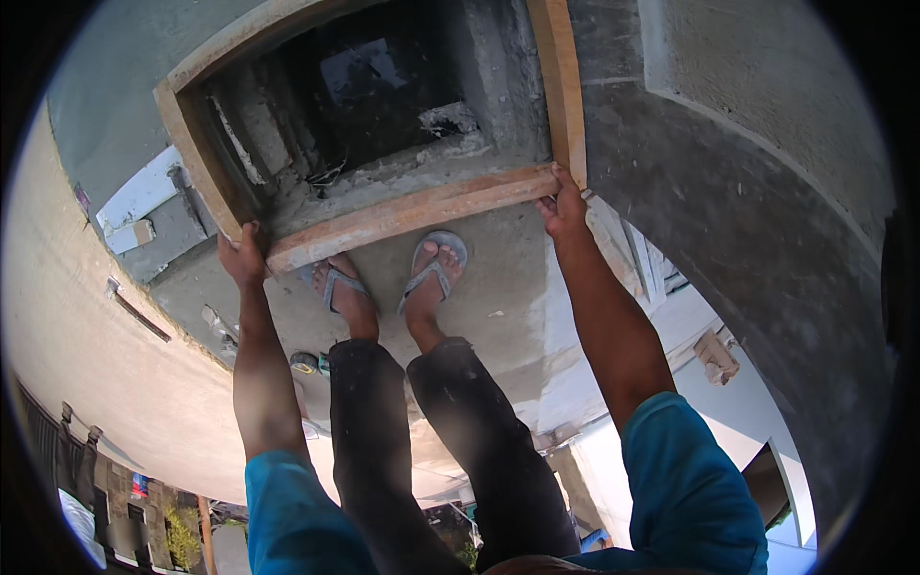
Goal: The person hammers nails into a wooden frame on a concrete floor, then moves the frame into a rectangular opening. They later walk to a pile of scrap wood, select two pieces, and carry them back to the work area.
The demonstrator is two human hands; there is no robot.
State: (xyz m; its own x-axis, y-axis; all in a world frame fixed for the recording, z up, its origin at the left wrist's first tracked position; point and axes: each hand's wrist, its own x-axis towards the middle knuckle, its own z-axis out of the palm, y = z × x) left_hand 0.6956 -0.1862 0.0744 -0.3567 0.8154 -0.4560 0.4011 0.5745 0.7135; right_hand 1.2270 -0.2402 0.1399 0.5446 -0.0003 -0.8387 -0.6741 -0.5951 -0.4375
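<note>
A rectangular wooden frame (412, 213) surrounds a deep opening with rough concrete walls and a dark, shiny bottom (359, 81). At its near left corner, my left hand (242, 255) is closed on the wood, where the side board meets the front board. My right hand (565, 203) grips the near right corner, with the thumb and fingers around the wood. Both arms reach forward, spread wide. Whether the frame rests on the floor or is slightly raised I cannot tell.
My feet in grey flip-flops (441, 251) stand close to the frame's near side. A white board (144, 192) and scraps lie at the left. A dark grey curved surface (728, 192) borders the right. A broken block (716, 358) lies farther back on the right.
</note>
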